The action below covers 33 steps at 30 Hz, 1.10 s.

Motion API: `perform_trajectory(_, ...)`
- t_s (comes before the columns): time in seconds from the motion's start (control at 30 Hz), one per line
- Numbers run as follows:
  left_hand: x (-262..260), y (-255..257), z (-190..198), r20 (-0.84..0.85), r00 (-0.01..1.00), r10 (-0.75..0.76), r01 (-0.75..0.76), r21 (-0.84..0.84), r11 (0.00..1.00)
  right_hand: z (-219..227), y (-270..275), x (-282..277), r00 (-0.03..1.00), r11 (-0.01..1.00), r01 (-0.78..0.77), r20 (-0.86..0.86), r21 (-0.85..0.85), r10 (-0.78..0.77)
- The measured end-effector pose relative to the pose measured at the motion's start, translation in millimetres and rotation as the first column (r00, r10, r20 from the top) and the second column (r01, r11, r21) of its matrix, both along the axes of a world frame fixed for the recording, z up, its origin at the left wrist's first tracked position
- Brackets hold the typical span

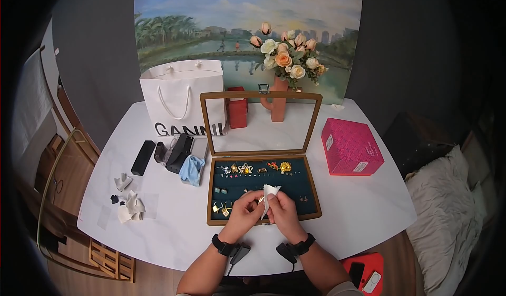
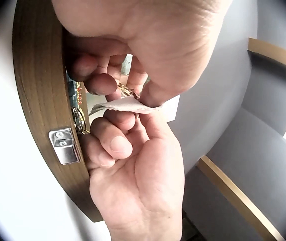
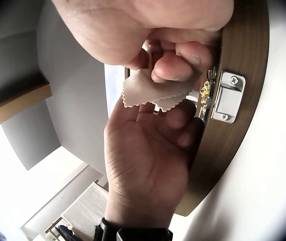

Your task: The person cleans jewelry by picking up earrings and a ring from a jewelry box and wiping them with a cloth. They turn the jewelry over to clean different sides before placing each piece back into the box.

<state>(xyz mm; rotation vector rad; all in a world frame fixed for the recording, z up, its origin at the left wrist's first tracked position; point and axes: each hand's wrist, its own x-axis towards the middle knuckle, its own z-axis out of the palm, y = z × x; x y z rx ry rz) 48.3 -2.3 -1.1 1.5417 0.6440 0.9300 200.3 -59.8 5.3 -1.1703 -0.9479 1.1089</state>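
In the head view both hands meet over the front of an open jewellery box. My right hand pinches a white cloth with a zigzag edge between thumb and fingers. My left hand holds a small gold-coloured piece of jewellery against the cloth, mostly hidden by fingers; I cannot tell its kind. The right wrist view shows the cloth draped between the hands, its pinked edge hanging down. Gold-coloured jewellery lies on the dark green lining, with more pieces along the left side.
The box's glass lid stands raised. Left lie a black case, a blue cloth, a black box and crumpled scraps. A white paper bag, a flower vase and a pink box stand around.
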Motion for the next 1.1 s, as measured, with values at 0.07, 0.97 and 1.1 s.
perform_trajectory(0.07,0.2,-0.3,1.3,-0.007,1.000,0.005,-0.005,0.006,1.000,0.6,-0.1,-0.6,1.000,1.000,0.005,0.001,-0.005,-0.005)
perform_trajectory(0.97,1.2,-0.3,-3.4,0.037,0.999,-0.032,0.035,-0.091,0.995,5.3,-2.0,-2.7,1.000,1.000,0.003,0.015,-0.022,-0.003)
perform_trajectory(1.1,1.1,-0.6,-2.2,0.029,0.999,-0.028,0.031,-0.092,0.995,4.0,-2.1,-2.9,1.000,1.000,0.006,0.019,-0.020,-0.005)
